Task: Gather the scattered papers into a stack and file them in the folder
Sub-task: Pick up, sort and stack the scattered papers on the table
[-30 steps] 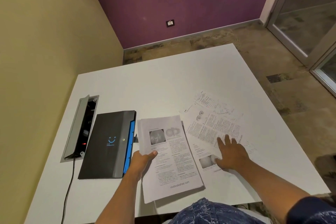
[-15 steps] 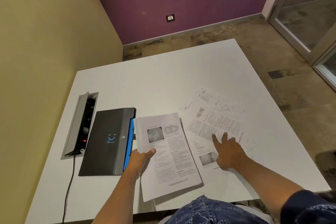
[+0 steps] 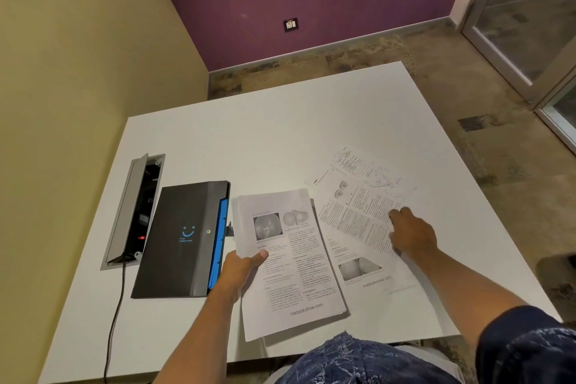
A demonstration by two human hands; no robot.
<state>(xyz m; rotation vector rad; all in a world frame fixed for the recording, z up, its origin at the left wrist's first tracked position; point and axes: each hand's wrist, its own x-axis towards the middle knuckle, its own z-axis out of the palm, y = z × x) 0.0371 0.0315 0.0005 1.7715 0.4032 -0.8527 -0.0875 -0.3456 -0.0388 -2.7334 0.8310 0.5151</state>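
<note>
A person sits at the near edge of a white table (image 3: 280, 134), both bare arms reaching forward over it. The left hand (image 3: 240, 271) pinches a small stack of printed papers (image 3: 293, 265) at its left edge, thumb on top and fingers curled underneath. The stack's near end overhangs the near table edge. Just left of it lies a closed dark folder (image 3: 180, 240) with a blue strip along its right side.

To the right, several loose sheets (image 3: 352, 215) lie fanned and overlapping at different angles, the farthest one (image 3: 361, 165) poking out behind the rest. The right hand (image 3: 411, 234) rests on the right part of this fan, fingers bent down onto the top sheet; whether it presses or has begun to pinch an edge cannot be told.

The sheets look thin, light and floppy. On the smooth tabletop they would likely slide easily under a flat hand, so dragging them toward the held stack seems easier than lifting each one. Lifted by one corner, a sheet would probably droop or crease; a grip along a long edge should hold better. The stack, held on one side only, may sag or fan apart.

Far left, an open cable hatch (image 3: 134, 212) is sunk in the table, with a black cord (image 3: 113, 321) trailing toward the near edge.
</note>
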